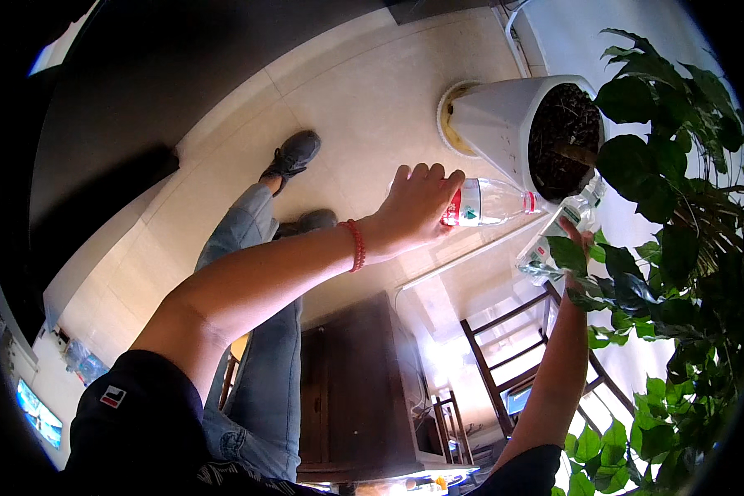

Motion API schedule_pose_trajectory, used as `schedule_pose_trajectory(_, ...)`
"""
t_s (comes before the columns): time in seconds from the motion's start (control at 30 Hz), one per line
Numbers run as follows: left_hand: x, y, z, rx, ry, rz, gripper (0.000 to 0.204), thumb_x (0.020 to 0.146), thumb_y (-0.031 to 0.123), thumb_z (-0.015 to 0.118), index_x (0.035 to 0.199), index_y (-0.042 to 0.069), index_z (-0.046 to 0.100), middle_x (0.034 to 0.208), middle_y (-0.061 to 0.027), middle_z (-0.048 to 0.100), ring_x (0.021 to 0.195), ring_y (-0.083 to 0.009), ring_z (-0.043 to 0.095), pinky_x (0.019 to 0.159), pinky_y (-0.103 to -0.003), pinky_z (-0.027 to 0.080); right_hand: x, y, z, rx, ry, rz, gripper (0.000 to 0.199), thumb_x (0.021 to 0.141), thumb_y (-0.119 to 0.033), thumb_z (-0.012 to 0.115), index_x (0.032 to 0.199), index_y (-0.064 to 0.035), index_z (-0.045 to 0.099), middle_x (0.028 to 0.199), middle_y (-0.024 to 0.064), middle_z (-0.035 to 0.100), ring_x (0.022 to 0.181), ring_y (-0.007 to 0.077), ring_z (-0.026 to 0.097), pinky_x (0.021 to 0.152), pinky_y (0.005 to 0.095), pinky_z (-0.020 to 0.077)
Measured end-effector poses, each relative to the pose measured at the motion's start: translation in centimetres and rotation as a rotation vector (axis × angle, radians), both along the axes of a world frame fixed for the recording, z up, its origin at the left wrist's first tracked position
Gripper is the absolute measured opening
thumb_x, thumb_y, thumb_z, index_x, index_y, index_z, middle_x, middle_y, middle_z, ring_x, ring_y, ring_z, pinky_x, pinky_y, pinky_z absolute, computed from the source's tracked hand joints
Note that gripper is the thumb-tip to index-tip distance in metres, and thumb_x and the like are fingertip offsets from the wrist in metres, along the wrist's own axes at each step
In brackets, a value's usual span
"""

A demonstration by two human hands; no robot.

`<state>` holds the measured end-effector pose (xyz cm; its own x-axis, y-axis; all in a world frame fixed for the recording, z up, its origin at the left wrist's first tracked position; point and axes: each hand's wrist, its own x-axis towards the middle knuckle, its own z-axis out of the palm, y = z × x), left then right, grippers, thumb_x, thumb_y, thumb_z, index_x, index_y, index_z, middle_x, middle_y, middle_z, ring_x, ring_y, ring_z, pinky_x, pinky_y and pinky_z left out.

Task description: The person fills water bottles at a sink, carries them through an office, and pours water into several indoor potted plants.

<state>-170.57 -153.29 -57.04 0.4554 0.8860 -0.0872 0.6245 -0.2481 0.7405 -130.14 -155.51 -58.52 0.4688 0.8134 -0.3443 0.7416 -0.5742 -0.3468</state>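
My left hand, a red beaded bracelet at its wrist, is closed round a clear plastic bottle with a red and white label. That bottle lies nearly sideways, its red-ringed neck pointing right toward the white plant pot. Partly behind leaves, my right hand grips a second clear bottle with a pale green and white label. This one slants beside the pot's rim. Dark soil shows inside the pot. Leaves cover part of the right hand's fingers and its bottle.
Large green leaves fill the right side. The pot stands on a round saucer on pale floor tiles. A dark wooden cabinet and a dark-framed rack are below. My shoe is left of the pot.
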Motion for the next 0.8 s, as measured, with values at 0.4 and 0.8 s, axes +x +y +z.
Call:
schedule_pose_trajectory(0.4,-0.2,0.0,-0.3,0.012,0.002,-0.013,0.052,0.065,0.023,0.075,0.106,0.007,0.048,0.085,-0.0090,0.053,0.080,-0.0238,0.053,0.066,-0.039,0.039,4.5,0.0,-0.2,-0.231,-0.223,0.309,0.058,0.069,-0.044,0.072,0.119,-0.0217,0.054,0.098,0.0083,0.047,0.097,0.0225,0.040,0.090,0.0343,0.0288)
schedule_pose_trajectory(0.8,-0.5,-0.7,0.1,-0.036,0.027,-0.042,0.053,0.063,0.023,0.076,0.105,0.009,0.047,0.086,-0.0091,0.052,0.080,-0.0251,0.053,0.067,-0.039,0.038,0.8,-5.0,0.0,0.002,0.391,-0.244,0.040,0.068,-0.035,0.073,0.088,-0.0017,0.062,0.082,0.0042,0.060,0.073,0.0145,0.052,0.069,0.0303,0.0438)
